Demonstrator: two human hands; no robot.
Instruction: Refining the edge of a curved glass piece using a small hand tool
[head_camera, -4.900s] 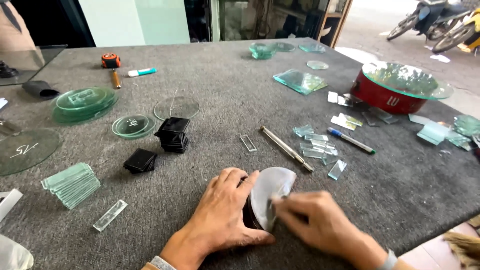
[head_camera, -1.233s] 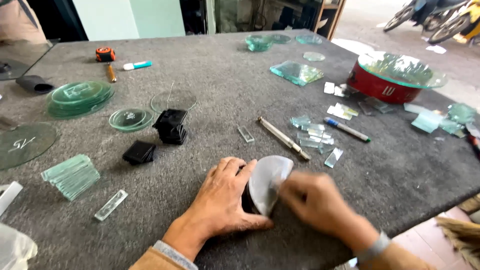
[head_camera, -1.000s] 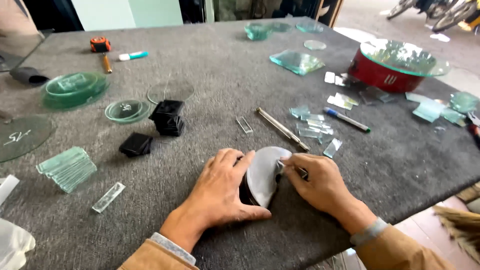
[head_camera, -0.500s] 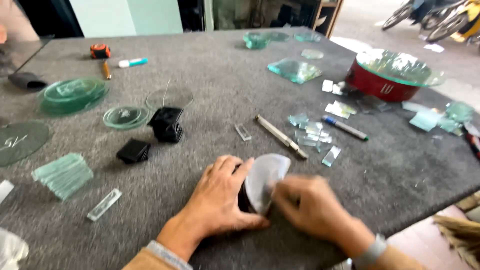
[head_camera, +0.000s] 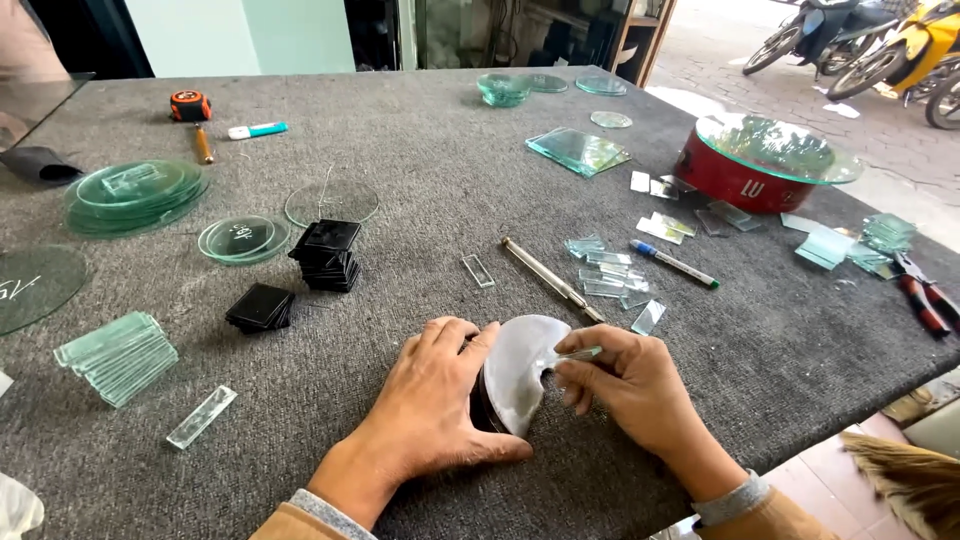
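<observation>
Item: pale round glass disc (head_camera: 520, 368) on dark tile, pinned by flat left hand (head_camera: 435, 400). Right hand (head_camera: 625, 385), returned to three o'clock (previously drawn back), pinches slim metal tool (head_camera: 578, 353) onto disc edge.

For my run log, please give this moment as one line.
left hand: presses white disc | right hand: holds thin tool

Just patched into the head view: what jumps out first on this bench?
At the near edge, the left hand presses a white curved half-disc piece onto the grey felt-covered table, while the right hand holds a thin metal tool against it. At far right sits a red round bowl topped by a green glass disc.
</observation>
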